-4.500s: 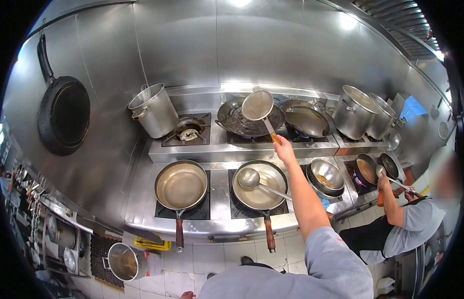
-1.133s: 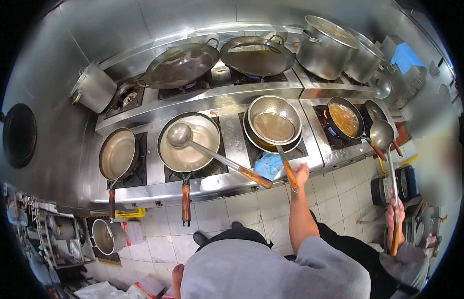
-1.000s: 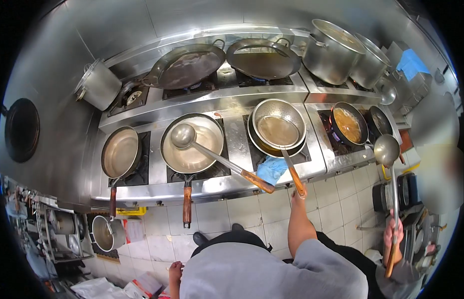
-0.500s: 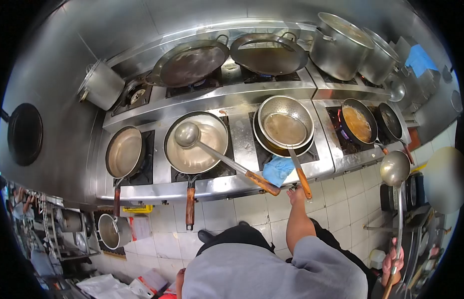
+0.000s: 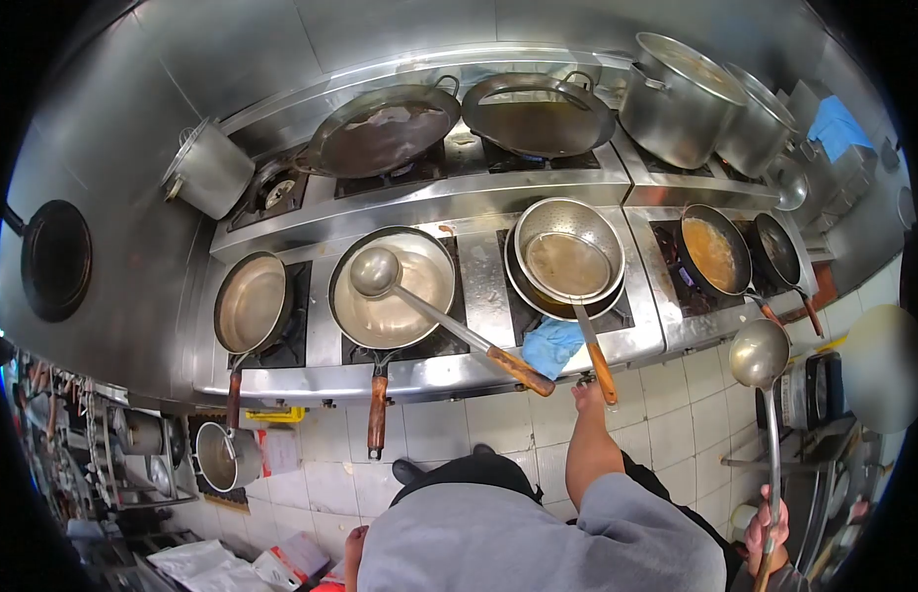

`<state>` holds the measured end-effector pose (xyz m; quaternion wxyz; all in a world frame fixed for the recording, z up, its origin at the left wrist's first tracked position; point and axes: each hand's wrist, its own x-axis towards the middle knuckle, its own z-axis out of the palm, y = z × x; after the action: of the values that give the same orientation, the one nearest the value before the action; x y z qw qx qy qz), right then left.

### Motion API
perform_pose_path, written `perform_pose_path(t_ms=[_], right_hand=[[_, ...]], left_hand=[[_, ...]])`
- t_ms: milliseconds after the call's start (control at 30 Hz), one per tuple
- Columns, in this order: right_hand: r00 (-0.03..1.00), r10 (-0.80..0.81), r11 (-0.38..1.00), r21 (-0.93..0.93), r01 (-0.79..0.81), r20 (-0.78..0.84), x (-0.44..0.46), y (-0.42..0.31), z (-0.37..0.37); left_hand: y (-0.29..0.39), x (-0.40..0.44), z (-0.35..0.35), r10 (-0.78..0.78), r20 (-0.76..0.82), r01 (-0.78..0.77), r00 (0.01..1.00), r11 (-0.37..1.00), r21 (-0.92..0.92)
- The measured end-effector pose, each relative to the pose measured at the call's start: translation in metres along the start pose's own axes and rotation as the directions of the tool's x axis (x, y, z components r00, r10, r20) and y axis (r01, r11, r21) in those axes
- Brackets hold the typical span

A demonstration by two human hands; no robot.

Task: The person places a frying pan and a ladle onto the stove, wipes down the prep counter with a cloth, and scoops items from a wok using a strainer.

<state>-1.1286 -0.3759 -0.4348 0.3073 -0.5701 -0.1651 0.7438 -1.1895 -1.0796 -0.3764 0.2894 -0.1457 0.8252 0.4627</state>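
My right hand (image 5: 586,398) reaches to the stove's front edge, fingers at a dark knob (image 5: 587,379), beside the strainer's wooden handle. That strainer (image 5: 567,262) rests in a perforated metal bowl (image 5: 597,227) over a pan of oily liquid. A blue cloth (image 5: 550,347) lies against the pan. Low beside my body, my left hand (image 5: 355,541) shows only in part, its fingers too hidden to read. Left of the cloth, a ladle (image 5: 376,271) rests in a wide pan (image 5: 419,311), its handle over the front edge.
Another pan (image 5: 252,301) sits farther left. Two woks (image 5: 385,133) and tall pots (image 5: 681,109) line the back. At right, a co-worker's hand (image 5: 765,533) holds a long ladle (image 5: 760,353) near two smaller pans (image 5: 713,252). A pot (image 5: 227,457) stands low at left.
The strainer held over a back wok earlier now rests in the perforated bowl. My right hand has left its handle and gone to the stove's front. The co-worker's ladle has shifted slightly left since half a second ago.
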Motion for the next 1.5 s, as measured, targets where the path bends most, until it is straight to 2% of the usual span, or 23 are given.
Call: perform_pose_path(t_ms=[67, 133, 200, 267, 333, 367, 400, 433, 467, 533, 633, 800, 900, 967, 1067, 1167, 1200, 1267, 1500], right_hand=[[0.999, -0.020, 1.000, -0.015, 0.020, 0.035, -0.002, -0.002, 0.001], [0.995, -0.083, 0.990, -0.118, 0.075, -0.061, 0.002, 0.000, 0.001], [0.999, -0.047, 0.996, -0.076, 0.047, -0.010, -0.005, -0.005, 0.004], [0.999, -0.017, 0.999, -0.027, 0.018, 0.036, -0.009, -0.008, 0.005], [0.997, -0.068, 0.990, -0.126, 0.065, -0.022, -0.015, -0.009, 0.009], [0.998, -0.067, 0.990, -0.129, 0.064, -0.018, -0.019, -0.010, 0.011], [0.996, -0.065, 0.976, -0.211, 0.051, -0.057, -0.024, -0.011, 0.012], [0.993, -0.067, 0.956, -0.293, 0.036, -0.096, -0.029, -0.012, 0.015], [0.993, -0.067, 0.953, -0.300, 0.037, -0.092, -0.026, -0.010, 0.014], [1.000, 0.011, 0.971, -0.238, -0.013, -0.010, -0.023, -0.005, 0.014], [0.999, 0.036, 0.982, -0.184, -0.042, -0.033, -0.023, -0.009, 0.015], [0.999, 0.030, 0.974, -0.225, -0.033, -0.014, -0.023, -0.010, 0.010], [1.000, 0.019, 0.976, -0.219, -0.017, 0.007, -0.017, -0.009, 0.007], [1.000, 0.009, 0.977, -0.215, -0.006, 0.015, -0.016, -0.008, 0.005], [1.000, -0.007, 0.970, -0.242, 0.009, 0.012, -0.015, -0.007, 0.005], [1.000, 0.009, 0.970, -0.244, -0.011, -0.011, -0.017, -0.006, 0.008], [0.999, 0.017, 0.969, -0.246, -0.023, -0.028, -0.018, -0.006, 0.010], [0.999, 0.024, 0.969, -0.246, -0.035, -0.047, -0.019, -0.004, 0.014], [0.999, 0.020, 0.968, -0.248, -0.032, -0.051, -0.019, 0.001, 0.018]], left_hand=[[0.025, -0.009, 0.000, -0.020, -0.045, 0.030, 0.999, 0.971, 0.238], [0.033, -0.011, 0.003, -0.007, -0.047, 0.014, 0.999, 0.987, 0.160], [0.043, -0.018, 0.004, 0.005, -0.056, -0.001, 0.998, 0.997, 0.073], [0.125, -0.053, 0.007, 0.005, -0.024, -0.002, 1.000, 0.993, 0.117], [0.134, -0.057, 0.011, -0.036, -0.032, 0.038, 0.999, 0.998, 0.051], [0.136, -0.058, 0.011, -0.079, -0.036, 0.078, 0.996, 0.997, -0.011], [0.135, -0.058, 0.011, -0.081, -0.039, 0.081, 0.996, 0.997, -0.015], [0.134, -0.058, 0.011, -0.047, -0.030, 0.048, 0.998, 0.998, 0.037], [0.132, -0.059, 0.012, -0.013, -0.019, 0.015, 1.000, 0.996, 0.088], [0.130, -0.059, 0.013, -0.040, -0.017, 0.042, 0.999, 0.996, 0.082], [0.116, -0.054, 0.012, -0.090, -0.013, 0.090, 0.996, 0.995, 0.030], [0.095, -0.053, 0.012, -0.122, 0.003, 0.122, 0.992, 0.990, -0.066], [0.104, -0.060, 0.013, -0.164, 0.002, 0.164, 0.986, 0.985, -0.045], [0.104, -0.062, 0.014, -0.098, -0.012, 0.099, 0.995, 0.993, 0.065], [0.093, -0.058, 0.013, -0.181, -0.004, 0.181, 0.984, 0.983, -0.042], [0.086, -0.056, 0.011, -0.206, 0.009, 0.206, 0.978, 0.976, -0.074], [0.085, -0.056, 0.011, -0.206, 0.011, 0.206, 0.979, 0.976, -0.072], [0.102, -0.065, 0.011, -0.155, -0.010, 0.156, 0.988, 0.986, 0.064], [0.091, -0.061, 0.010, -0.148, -0.014, 0.148, 0.989, 0.989, 0.017]])
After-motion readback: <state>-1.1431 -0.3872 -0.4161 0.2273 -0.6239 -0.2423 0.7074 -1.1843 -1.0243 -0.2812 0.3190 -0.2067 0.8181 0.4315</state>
